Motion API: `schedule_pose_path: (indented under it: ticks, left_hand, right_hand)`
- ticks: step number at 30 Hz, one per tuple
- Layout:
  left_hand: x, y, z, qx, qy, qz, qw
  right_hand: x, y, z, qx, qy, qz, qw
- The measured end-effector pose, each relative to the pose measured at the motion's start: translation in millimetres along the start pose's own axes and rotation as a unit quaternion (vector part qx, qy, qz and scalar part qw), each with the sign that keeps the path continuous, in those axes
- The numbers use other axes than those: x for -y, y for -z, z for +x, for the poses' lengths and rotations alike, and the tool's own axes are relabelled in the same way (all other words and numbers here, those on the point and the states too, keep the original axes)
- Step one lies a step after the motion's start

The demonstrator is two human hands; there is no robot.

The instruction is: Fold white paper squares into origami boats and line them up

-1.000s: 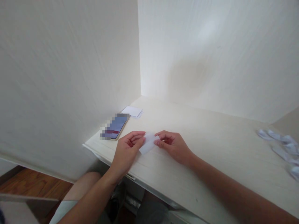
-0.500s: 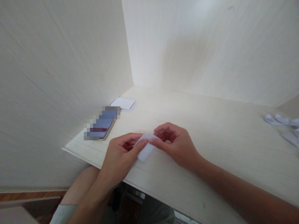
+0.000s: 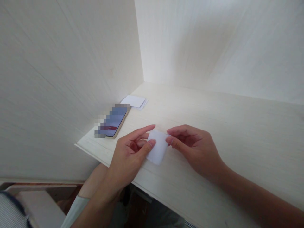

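A small white piece of paper (image 3: 158,148) is held between my two hands, just above the front part of the table. My left hand (image 3: 133,153) pinches its left side, with the thumb on top and the index finger stretched out beyond the far edge. At the upper right corner, my right hand (image 3: 193,145) grips the paper between thumb and fingertips. The paper's near edge hangs free. Its underside and the fingers behind it are hidden.
A phone (image 3: 115,122), partly pixelated, lies to the left on the white table (image 3: 225,133). Behind it rests a small stack of white paper (image 3: 134,101). Pale panels rise at the left and back. The table's front edge runs below my hands, above my legs.
The paper now lies flatter and more spread out, where before it was bent between the thumbs. My hands have moved slightly apart. The view has shifted, so the folded strips at the right are gone.
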State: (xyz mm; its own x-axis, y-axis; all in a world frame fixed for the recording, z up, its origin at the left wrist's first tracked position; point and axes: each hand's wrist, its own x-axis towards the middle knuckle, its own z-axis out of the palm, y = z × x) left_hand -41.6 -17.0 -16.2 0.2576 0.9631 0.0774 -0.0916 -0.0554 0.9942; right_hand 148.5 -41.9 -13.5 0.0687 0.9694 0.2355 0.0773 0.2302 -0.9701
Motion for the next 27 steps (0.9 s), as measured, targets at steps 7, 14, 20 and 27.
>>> schedule_pose_path:
  ticks: [7, 14, 20, 27]
  left_hand:
    - [-2.3, 0.3, -1.0, -0.031, -0.018, 0.042, 0.998]
    - [-2.4, 0.7, 0.3, -0.033, 0.001, 0.021, 0.999]
    - [-1.7, -0.2, -0.9, -0.045, 0.008, 0.014, 0.999]
    - [2.2, 2.1, -1.4, -0.025, 0.027, 0.002, 0.999]
  right_hand:
    - [0.7, -0.8, -0.5, -0.014, -0.004, -0.026, 1.0]
    - [3.1, -0.2, -1.8, -0.018, -0.014, -0.038, 0.999]
    - [2.7, 0.3, 0.8, 0.006, -0.03, -0.01, 0.999]
    - [1.6, 1.5, 0.1, 0.012, -0.056, -0.012, 0.998]
